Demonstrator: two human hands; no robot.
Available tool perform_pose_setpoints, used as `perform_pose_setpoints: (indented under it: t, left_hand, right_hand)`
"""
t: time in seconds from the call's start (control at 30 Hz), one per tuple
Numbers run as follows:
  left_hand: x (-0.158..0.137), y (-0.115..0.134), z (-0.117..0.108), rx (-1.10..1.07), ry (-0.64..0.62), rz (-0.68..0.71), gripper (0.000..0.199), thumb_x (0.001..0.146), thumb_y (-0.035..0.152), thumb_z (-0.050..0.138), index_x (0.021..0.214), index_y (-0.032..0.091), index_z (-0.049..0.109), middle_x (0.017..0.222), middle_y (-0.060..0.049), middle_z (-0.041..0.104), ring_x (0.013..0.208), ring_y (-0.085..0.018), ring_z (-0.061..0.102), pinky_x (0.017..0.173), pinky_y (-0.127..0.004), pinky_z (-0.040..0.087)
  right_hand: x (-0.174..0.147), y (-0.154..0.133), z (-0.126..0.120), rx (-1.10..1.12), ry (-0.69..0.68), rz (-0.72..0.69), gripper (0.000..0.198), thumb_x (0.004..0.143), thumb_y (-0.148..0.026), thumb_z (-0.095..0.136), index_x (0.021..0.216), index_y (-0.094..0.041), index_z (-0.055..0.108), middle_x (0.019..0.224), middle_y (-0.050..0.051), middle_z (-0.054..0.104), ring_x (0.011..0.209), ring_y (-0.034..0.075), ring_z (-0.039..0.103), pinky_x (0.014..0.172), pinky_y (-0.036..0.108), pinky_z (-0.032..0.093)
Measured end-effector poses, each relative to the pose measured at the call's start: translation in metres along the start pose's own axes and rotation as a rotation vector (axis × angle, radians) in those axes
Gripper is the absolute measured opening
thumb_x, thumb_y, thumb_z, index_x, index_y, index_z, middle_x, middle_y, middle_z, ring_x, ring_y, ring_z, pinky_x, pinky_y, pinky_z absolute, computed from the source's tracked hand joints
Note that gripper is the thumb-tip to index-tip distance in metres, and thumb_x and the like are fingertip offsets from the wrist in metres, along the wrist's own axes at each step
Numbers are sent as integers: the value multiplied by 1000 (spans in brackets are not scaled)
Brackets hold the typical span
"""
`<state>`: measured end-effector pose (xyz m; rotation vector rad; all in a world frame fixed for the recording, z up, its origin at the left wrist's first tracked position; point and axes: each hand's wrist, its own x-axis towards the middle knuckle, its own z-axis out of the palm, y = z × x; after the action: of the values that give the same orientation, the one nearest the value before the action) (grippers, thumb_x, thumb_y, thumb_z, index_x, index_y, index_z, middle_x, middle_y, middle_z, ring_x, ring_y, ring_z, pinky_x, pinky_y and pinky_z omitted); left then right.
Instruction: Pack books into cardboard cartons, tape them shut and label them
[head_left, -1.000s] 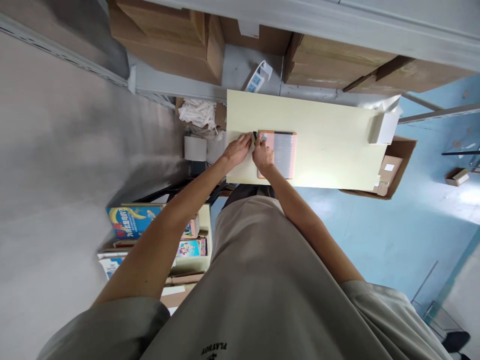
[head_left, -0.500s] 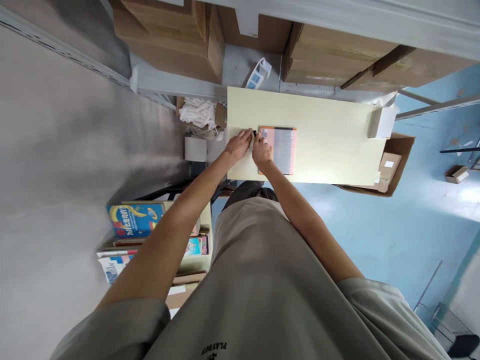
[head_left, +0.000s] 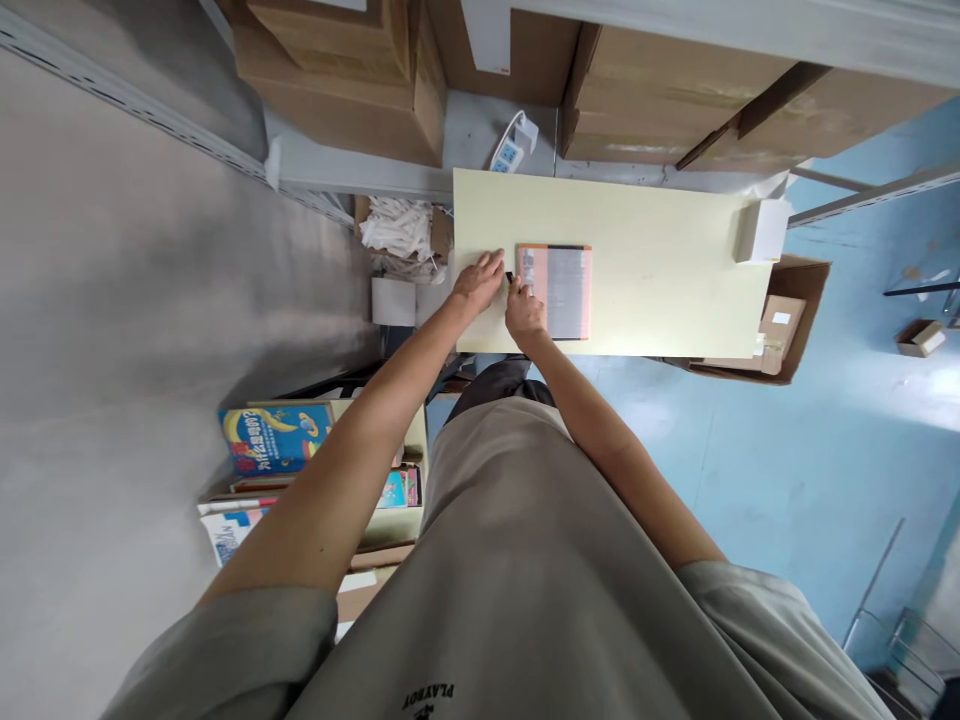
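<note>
A small black tool is held by the right hand at the left edge of a flat, orange-edged book.
Nearest, a grey shirt is seen, and to its left some picture books are kept. Farther on, the right hand is closed around the black tool, of which only a dark end is shown, and the book's left side is partly covered by this hand. The left hand is laid palm down on the pale bench, its fingers stretched out, apart from the book; whether something thin is pressed under it cannot be told. At the bench's right end a white box is placed. Behind the bench, a power strip and large cardboard boxes are carried by a grey shelf.
</note>
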<state>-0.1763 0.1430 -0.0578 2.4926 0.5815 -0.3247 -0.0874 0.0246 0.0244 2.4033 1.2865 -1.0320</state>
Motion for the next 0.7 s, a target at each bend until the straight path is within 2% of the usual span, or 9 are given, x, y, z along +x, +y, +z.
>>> perform_pose_setpoints:
  t: [0.13, 0.23, 0.4, 0.6, 0.7]
  left_hand:
    - [2, 8, -5, 43, -57, -68, 76, 104, 6, 35, 177, 2, 50, 195, -24, 32, 180, -42, 35, 137, -71, 48]
    - [4, 9, -5, 42, -50, -82, 75, 104, 11, 44, 179, 5, 50, 195, -23, 33, 180, -43, 35, 137, -69, 48]
    - [8, 4, 1, -24, -13, -68, 77, 108, 31, 62, 181, 8, 48, 193, -25, 37, 178, -45, 37, 140, -65, 45]
    - [16, 16, 4, -23, -61, -145, 87, 109, 44, 71, 182, 3, 44, 194, -31, 28, 177, -54, 33, 143, -74, 34]
    - [20, 20, 9, -11, -67, -171, 90, 110, 48, 73, 182, 1, 43, 193, -33, 26, 176, -56, 33, 142, -78, 32]
  right_hand:
    - [-13, 1, 4, 14, 10, 19, 70, 121, -11, 41, 190, -7, 28, 171, 37, 58, 146, 32, 74, 119, 41, 62]
    - [-21, 2, 10, 24, 9, 20, 70, 120, -7, 36, 190, -6, 29, 169, 36, 61, 144, 31, 75, 119, 42, 63]
    - [-36, 6, 28, 14, 9, 29, 74, 116, -4, 30, 189, -4, 28, 167, 37, 62, 142, 29, 76, 119, 43, 63]
    - [-61, 12, 52, 2, 6, 20, 73, 116, -4, 28, 189, -4, 28, 166, 37, 62, 139, 29, 78, 116, 42, 65]
    - [-73, 13, 58, -15, -19, 13, 72, 117, -4, 29, 189, -5, 28, 166, 37, 62, 141, 28, 79, 116, 39, 65]
